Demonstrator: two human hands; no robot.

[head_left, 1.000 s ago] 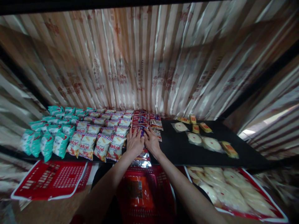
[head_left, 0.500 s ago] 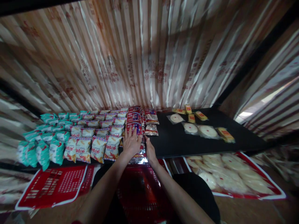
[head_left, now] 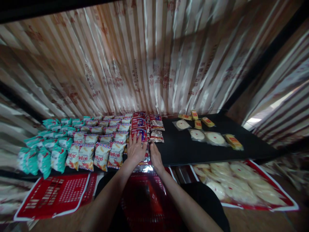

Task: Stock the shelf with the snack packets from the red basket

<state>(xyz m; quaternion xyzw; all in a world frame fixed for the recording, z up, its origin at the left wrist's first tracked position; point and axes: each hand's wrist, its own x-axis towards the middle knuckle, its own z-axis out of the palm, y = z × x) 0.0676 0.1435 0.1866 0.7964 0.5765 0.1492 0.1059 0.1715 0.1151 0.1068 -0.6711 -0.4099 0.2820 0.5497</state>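
Note:
My left hand (head_left: 135,149) lies flat with fingers spread on a row of dark red snack packets (head_left: 139,126) on a black shelf (head_left: 193,149). My right hand (head_left: 154,155) rests edge-on just right of it, fingers stretched along the row's side, over a silver foil packet (head_left: 144,166) at the shelf's front edge. A second short row of red and silver packets (head_left: 156,127) lies right of the hands.
Rows of white, red and blue snack bags (head_left: 101,141) and teal bags (head_left: 43,145) fill the shelf's left. Round flat cakes in clear wrap (head_left: 212,138) and small yellow packs (head_left: 233,141) lie to the right. Red baskets (head_left: 55,193) stand below, one holding round cakes (head_left: 241,185). Striped foil backs the shelf.
Both hands slid back from the far packets toward the shelf's front edge. The left hand flattened on the red row; the right hand moved down beside it. The view shifted slightly.

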